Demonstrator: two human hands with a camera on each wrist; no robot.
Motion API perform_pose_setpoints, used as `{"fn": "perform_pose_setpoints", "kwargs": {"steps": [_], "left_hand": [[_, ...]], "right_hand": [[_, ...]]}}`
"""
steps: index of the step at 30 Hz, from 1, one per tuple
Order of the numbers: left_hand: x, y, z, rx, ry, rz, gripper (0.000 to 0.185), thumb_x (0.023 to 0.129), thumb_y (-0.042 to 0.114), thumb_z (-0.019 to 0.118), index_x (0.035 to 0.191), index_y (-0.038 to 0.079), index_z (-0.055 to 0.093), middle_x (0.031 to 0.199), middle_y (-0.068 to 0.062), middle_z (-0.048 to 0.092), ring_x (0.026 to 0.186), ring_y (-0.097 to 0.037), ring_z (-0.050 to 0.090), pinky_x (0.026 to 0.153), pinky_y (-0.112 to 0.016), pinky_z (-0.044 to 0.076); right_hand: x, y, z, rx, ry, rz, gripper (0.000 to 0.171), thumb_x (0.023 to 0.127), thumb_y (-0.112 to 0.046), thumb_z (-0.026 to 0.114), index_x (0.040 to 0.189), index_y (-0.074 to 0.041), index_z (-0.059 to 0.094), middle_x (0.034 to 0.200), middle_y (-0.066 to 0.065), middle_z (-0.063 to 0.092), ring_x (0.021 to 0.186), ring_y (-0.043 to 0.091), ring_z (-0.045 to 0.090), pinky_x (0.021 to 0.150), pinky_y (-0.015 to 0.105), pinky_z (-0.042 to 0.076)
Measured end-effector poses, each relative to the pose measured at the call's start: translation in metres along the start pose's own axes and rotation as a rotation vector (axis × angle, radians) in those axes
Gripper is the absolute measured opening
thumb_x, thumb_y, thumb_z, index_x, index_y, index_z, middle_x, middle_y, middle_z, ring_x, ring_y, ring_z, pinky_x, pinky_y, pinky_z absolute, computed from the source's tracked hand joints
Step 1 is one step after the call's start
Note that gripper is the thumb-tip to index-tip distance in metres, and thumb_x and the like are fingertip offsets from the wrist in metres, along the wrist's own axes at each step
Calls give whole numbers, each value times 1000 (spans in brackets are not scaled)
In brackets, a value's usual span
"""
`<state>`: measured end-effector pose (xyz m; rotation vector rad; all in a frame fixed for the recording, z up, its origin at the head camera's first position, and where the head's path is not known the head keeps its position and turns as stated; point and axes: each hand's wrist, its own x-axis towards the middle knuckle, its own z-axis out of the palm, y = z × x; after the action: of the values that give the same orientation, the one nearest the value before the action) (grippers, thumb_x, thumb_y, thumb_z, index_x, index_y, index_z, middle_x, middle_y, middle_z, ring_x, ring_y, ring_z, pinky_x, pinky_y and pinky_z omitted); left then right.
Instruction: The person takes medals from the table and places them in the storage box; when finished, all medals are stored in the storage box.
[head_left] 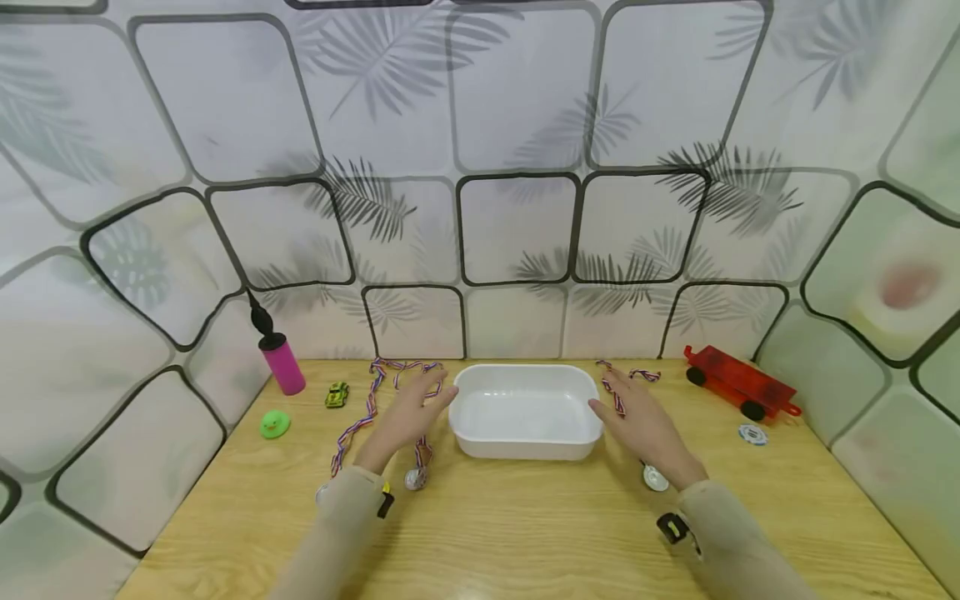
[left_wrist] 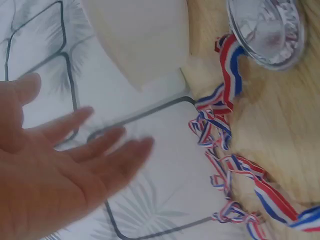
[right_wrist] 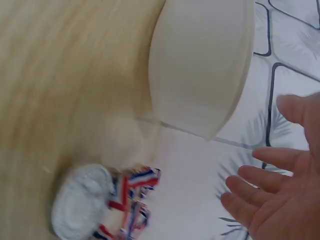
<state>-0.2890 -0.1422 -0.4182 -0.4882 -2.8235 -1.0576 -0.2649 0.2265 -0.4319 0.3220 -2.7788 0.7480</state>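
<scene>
A white rectangular basin (head_left: 525, 448) stands on the wooden table between my two hands. My left hand (head_left: 408, 414), fingers spread and straight, hovers by its left end; nothing is in it. On the other side my right hand (head_left: 641, 421) is held likewise, palm toward the basin's right end, also holding nothing. Under and beside the left hand lie silver medals (head_left: 416, 477) on red, white and blue ribbons (head_left: 371, 404). Another silver medal (head_left: 655, 477) lies below the right wrist, its ribbon (right_wrist: 142, 180) partly hidden in the head view by that hand.
At the left are a pink hand pump (head_left: 283, 367) with a black top, a yellow-green toy car (head_left: 337, 395) and a green rubber duck (head_left: 274, 424). On the right a red toy wagon (head_left: 738, 382) stands behind a poker chip (head_left: 753, 434). Patterned curtain (head_left: 517, 321) encloses the table's back and sides.
</scene>
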Motion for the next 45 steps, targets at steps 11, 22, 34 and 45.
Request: {"fn": "perform_pose_setpoints", "kwargs": {"steps": [11,22,34,45], "left_hand": [[-14,-39,-27,-407,-162,-39,34,98,24,61,125,4,63,115,-22,66,97,-31,65,78,-46,59],[-29,-52,-20,-365,-397,-95,30,89,14,72,116,0,66,96,-12,70,81,-18,62,66,-31,55],[-34,-53,-18,-198,-583,-6,33,76,4,81,106,1,69,87,-11,65,77,-14,55,66,-21,48],[-39,-41,-12,-108,-557,3,29,67,-7,79,92,1,66,77,-11,57,69,-14,46,58,-21,40]], "right_hand": [[-6,10,5,708,-156,287,62,95,-25,65,145,2,41,148,27,38,122,35,52,92,33,55],[-9,10,6,786,-198,298,54,92,-12,69,138,7,49,130,27,51,95,9,59,83,26,59],[-8,10,12,770,-216,316,54,92,-13,69,138,6,50,122,22,56,91,10,62,83,28,60],[-8,6,12,752,-218,318,52,93,-12,68,138,6,50,123,22,56,92,9,62,88,36,59]]}}
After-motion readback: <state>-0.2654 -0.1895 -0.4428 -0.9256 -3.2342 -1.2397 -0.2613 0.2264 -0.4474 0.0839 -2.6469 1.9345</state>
